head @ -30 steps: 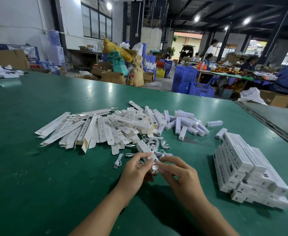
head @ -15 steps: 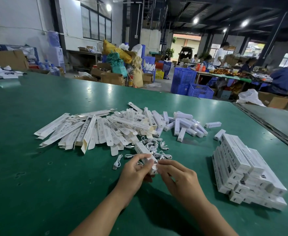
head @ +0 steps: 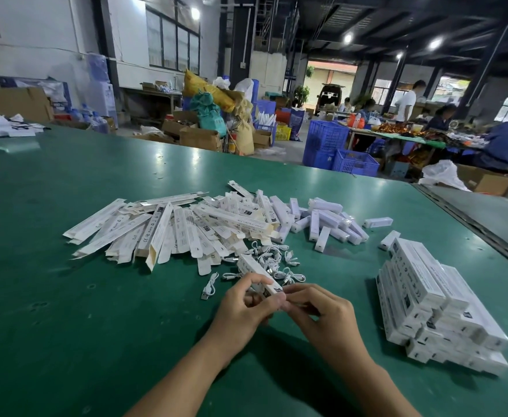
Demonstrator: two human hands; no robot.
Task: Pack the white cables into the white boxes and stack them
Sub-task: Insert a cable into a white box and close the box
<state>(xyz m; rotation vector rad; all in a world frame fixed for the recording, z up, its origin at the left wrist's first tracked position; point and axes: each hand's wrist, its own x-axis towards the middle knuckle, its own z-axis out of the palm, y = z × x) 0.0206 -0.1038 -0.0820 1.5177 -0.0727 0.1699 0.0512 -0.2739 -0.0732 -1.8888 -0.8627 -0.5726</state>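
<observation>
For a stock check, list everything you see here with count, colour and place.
flat unfolded white cardboard boxes: dozens, white, heaped left of table centre
small white rectangular blocks: many, white, heaped right of them
loose white cables: a cluster, white, table centre
long white cardboard box: one, white, held nearer than cables
stack of packed white boxes: one, white, table's right side
green table: one, green, under everything
blue plastic crates: at least two, blue, beyond table
left hand: one, grips the box
right hand: one, pinches its near end

Warehouse w/ blue crates [head: 355,162], ceiling lts [head: 435,43]
</observation>
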